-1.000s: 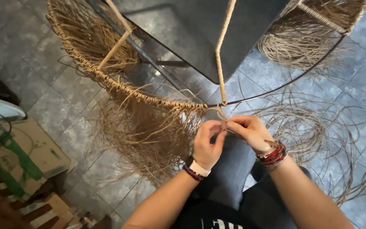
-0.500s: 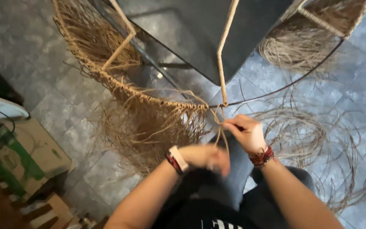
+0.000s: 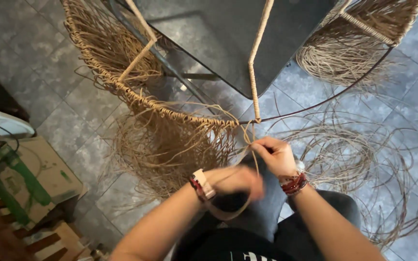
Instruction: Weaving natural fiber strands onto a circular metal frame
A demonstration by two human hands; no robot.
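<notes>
My right hand (image 3: pixel 276 155) is closed, its fingers (image 3: pixel 262 147) pinching a rattan strand (image 3: pixel 253 140) just below the woven rim (image 3: pixel 170 108) of the wire frame (image 3: pixel 325 99), right where the wrapped upright rod (image 3: pixel 253 72) meets that rim. My left hand (image 3: pixel 238 180) is lower and nearer my lap, blurred, so I cannot tell how tightly its fingers are curled, though a loop of the same strand runs through it and sags beneath my wrist. The woven part of the rim curves away to my left, with loose strand ends (image 3: pixel 170 150) hanging from it in a thick fringe. To the right of my hands the wire is bare. More loose coils of rattan (image 3: pixel 354 159) lie on the grey tiled floor (image 3: pixel 54 82) beside my right knee. A dark glass surface (image 3: pixel 247 34) shows above, behind the frame. A cardboard box (image 3: pixel 39 174) sits on the floor well off to my left.
</notes>
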